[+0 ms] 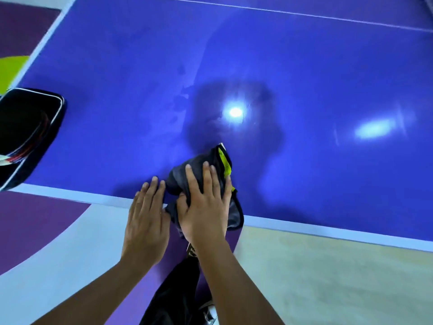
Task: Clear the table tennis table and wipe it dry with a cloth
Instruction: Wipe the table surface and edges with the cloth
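A crumpled dark grey cloth (179, 176) with yellow-green trim is pressed under the straight, slightly spread fingers of the right hand (206, 207) at lower centre, at the glossy blue table's (304, 90) white-edged rim. The left hand (146, 214) is laid flat just beside it, fingers together. A rounded black case (25, 134) is seen at left.

cloth (201, 174) at table (304, 78) near edge, case (25, 134) left

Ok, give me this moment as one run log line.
step: wipe | right hand: flat on cloth at table near edge | left hand: flat beside cloth | case: on table corner | damp marks: beyond cloth
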Motion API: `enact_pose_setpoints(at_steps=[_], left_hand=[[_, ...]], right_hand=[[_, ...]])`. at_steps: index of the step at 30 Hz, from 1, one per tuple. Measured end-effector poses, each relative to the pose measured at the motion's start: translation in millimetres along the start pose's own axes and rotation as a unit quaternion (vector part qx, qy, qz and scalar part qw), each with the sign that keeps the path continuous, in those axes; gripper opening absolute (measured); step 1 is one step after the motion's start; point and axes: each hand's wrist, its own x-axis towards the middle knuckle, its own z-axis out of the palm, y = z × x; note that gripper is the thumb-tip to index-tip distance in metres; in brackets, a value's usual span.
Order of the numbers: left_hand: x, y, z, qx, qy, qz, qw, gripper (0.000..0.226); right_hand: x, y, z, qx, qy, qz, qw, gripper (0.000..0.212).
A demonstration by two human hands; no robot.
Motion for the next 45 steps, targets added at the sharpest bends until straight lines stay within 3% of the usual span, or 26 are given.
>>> enact_pose_setpoints(at_steps=[9,15,25,31,39,42,45], left_hand=[[22.4,3.7,-11.6,-0.004,0.040,-0.049,0.998,0.048],[59.5,9.6,-15.7,-0.031,0.032,-0.036,0.998,0.049],[124.4,43.1,3.4,-0.042,0.076,-0.037,0.996,0.050],[205.5,87.7,16.9,-0.025,-0.008,0.048,0.999,0.052],[283.6,186.5,64.8,0.019,-0.061,0.124,0.990,0.056],[296.4,222.3,87.0,0.012,-0.050,0.133,0.990,0.055],[320.3,259.2,107.0,-0.011,-0.025,0.088,0.996,0.053]], right_hand=[[15.7,5.1,7.4,-0.003,0.026,-0.011,1.000,0.065],[79.5,13.3,3.3,-0.009,0.032,-0.009,0.999,0.062],[195.1,64.8,-29.9,0.023,-0.035,-0.037,0.998,0.062],[268.4,135.2,-55.9,0.015,-0.028,-0.028,0.999,0.062],[355.2,251.2,-101.3,-0.051,0.014,0.088,0.995,0.058],[394.5,276.2,-109.8,-0.065,-0.005,0.045,0.997,0.059],[432.3,299.0,-113.1,-0.072,-0.001,-0.059,0.996,0.061]])
